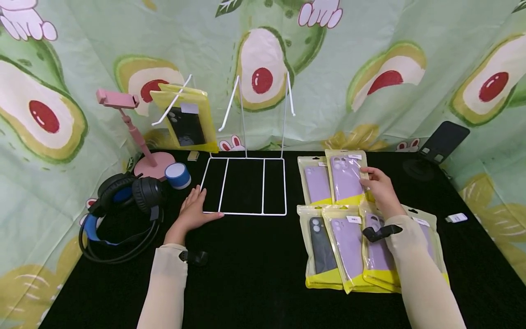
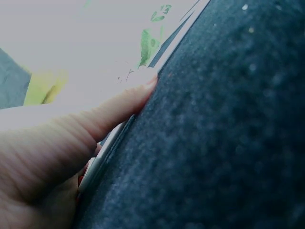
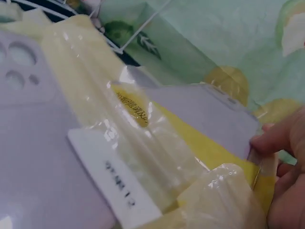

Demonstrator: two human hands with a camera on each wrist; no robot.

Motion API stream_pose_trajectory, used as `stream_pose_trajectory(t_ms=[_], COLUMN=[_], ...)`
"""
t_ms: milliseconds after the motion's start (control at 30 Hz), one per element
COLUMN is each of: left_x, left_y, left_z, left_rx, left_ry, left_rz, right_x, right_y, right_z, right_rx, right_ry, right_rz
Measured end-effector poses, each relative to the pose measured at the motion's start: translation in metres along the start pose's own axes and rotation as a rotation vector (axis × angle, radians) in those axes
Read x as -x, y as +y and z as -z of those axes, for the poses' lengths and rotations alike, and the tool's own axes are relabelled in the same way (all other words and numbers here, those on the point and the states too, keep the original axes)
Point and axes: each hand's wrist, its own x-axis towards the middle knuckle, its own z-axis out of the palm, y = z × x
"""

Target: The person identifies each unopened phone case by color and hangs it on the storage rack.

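My left hand [image 1: 192, 211] spreads over the front left corner of a white wire display rack [image 1: 246, 214]. Its thumb [image 2: 119, 107] lies straight along the front bar, and its fingertips reach the left bar. At the right, my right hand [image 1: 381, 191] pinches the right edge of a bagged purple phone case [image 1: 346, 176] between thumb and fingers [image 3: 281, 136]. That bag is clear with a yellow bottom. More bagged phone cases [image 1: 346, 244] lie overlapping in front, mostly purple with one dark, partly under my right forearm. Bagged dark cases [image 1: 186, 125] hang on the rack's left hook.
Black headphones [image 1: 127, 201], a pink phone stand [image 1: 152, 162] and a blue-and-white roll [image 1: 177, 176] stand left of the rack. A black stand [image 1: 439, 144] is at the back right, with a small white USB stick [image 1: 457, 218] nearer. An avocado-print curtain [image 1: 320, 100] hangs behind.
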Motion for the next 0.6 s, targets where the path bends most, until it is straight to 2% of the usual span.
stream_pose_trajectory(t_ms=[200,333,500,600], left_x=[-0.001,-0.001,0.0,0.001], left_y=[-0.001,-0.001,0.0,0.001], left_z=[-0.001,-0.001,0.0,0.001], left_rx=[0.002,0.002,0.008,0.011], left_ry=[-0.002,-0.011,-0.013,-0.012], left_rz=[0.0,0.003,0.004,0.009], right_x=[0.005,0.016,0.042,0.061], right_y=[-0.017,-0.034,-0.054,-0.066], right_z=[0.007,0.008,0.006,0.002], right_rx=[-0.394,-0.611,-0.732,-0.737], right_ry=[0.055,0.017,-0.088,-0.177], right_rz=[0.074,0.143,0.26,0.353])
